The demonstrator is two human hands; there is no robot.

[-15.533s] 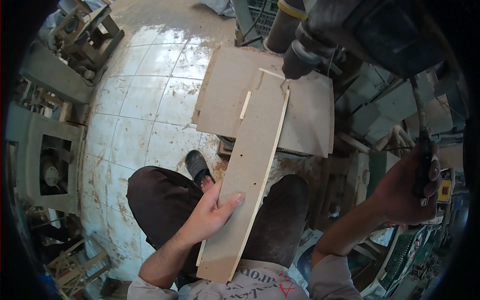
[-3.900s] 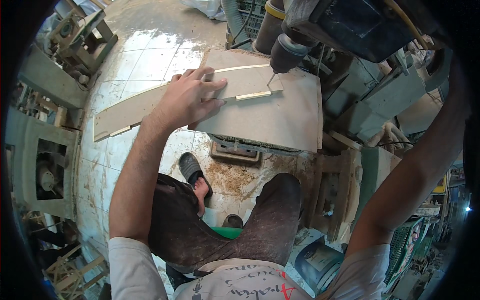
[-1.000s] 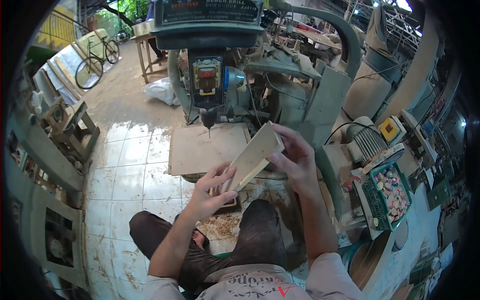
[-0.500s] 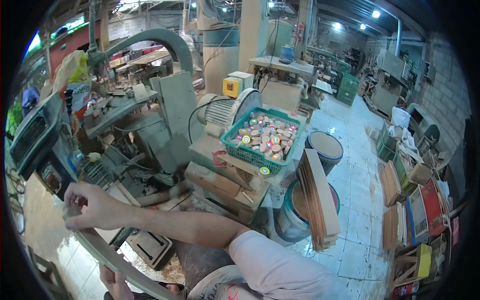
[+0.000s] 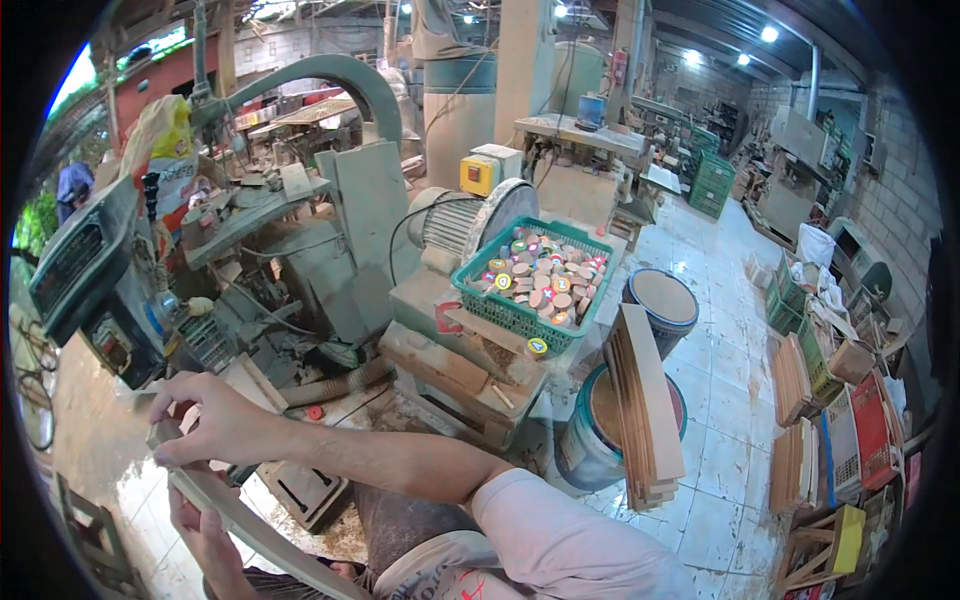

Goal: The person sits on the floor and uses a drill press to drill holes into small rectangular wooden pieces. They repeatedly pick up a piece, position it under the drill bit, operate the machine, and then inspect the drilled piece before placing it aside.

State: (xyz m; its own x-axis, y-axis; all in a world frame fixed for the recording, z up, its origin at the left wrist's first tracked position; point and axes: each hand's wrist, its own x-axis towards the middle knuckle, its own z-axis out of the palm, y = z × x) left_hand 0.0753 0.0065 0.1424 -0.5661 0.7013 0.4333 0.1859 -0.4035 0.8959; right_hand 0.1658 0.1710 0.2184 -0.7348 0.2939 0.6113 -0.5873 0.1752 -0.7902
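A long, narrow wooden strip (image 5: 255,532) runs from the lower edge up to the left and looks curved in this wide view. My right hand (image 5: 222,425) reaches across from the right, thumb and fingers pinched around the strip's far end. Lower down, my left hand (image 5: 210,545) grips the same strip from its left side, fingers wrapped at its edge. Part of the strip's far end is hidden behind the right thumb. Just beyond the hands stands a dark machine head (image 5: 105,290), and a slotted metal base (image 5: 305,492) lies close beside the strip.
A green crate (image 5: 520,318) of round wooden pieces, some with coloured faces, stands by a disc sander (image 5: 495,222). Stacked boards (image 5: 645,410) lean across a bucket (image 5: 590,445); a lidded drum (image 5: 662,300) is behind. More boards and crates (image 5: 865,425) line the right side.
The view has shifted slightly, so the surroundings sit further right. My left hand has come up along the strip, closer to my right hand, which still pinches the far end.
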